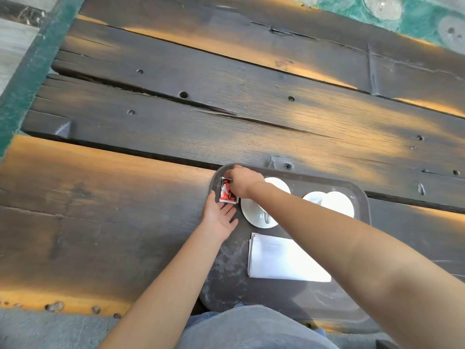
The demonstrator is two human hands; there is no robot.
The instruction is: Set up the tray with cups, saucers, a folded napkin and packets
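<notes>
Holds the red-and-black packets (227,193) at the far-left corner of the tray (226,273) with the right grip (241,183), fingers curled down and pinching their far edge. Lays the left grip (219,215) flat over the tray's left rim, fingers straight and slightly spread, tips touching the packets' near edge. Stretches the right forearm across a white saucer (255,212) just right of the packets, hiding most of what stands on it. Shows a white cup (337,204) further right, along the tray's far side. Has a folded white napkin (284,260) lying flat in the tray's middle, near of the saucer and apart from it. Has the tray at the near edge of a dark plank bench (151,122).
</notes>
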